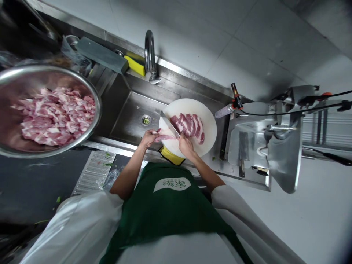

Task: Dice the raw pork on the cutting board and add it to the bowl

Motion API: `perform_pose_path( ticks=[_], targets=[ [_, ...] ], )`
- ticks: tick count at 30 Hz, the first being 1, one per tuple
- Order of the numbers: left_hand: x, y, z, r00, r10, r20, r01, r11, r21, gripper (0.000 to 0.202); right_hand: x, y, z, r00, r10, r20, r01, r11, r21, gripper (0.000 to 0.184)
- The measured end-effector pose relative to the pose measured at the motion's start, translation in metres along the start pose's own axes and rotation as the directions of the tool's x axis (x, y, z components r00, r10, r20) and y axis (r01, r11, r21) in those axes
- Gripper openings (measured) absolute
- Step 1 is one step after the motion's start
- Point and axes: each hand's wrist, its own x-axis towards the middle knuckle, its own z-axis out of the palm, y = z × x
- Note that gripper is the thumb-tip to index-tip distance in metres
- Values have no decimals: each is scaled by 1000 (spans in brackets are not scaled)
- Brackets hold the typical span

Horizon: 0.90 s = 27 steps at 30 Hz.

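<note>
My right hand (186,146) is closed around the handle of a knife (169,124), whose blade points up and left over the round white cutting board (206,110). A pale, fatty piece of raw meat (166,136) lies beside the blade, and its left end is pinched in my left hand (149,138). Several thick slices of raw meat (191,125) sit in an overlapping row on the board, right of the knife. Under the board's near edge a yellow cloth (171,155) sticks out.
Left stands a large steel bowl (96,110) of cut raw meat. The steel sink (132,110) has a curved faucet (150,51) behind it. Right are a blowtorch (233,97) and a metal slicing machine (283,146). A grey block (100,55) and yellow sponge (134,66) lie at the back.
</note>
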Motion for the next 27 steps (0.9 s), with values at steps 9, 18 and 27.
perform_pose_path(
  ticks=[9, 18, 27],
  targets=[
    [-39, 0, -47, 993, 109, -36, -112, 990, -81, 36, -39, 39, 17, 975, 217, 39, -219, 975, 42, 30],
    [-82, 65, -16, 968, 40, 247, -53, 998, 46, 36, -28, 58, 13, 965, 260, -20, -255, 957, 135, 32],
    [-68, 35, 8, 908, 21, 418, -13, 1000, -22, 54, -19, 79, 5, 964, 264, -28, -256, 951, 174, 31]
  ],
)
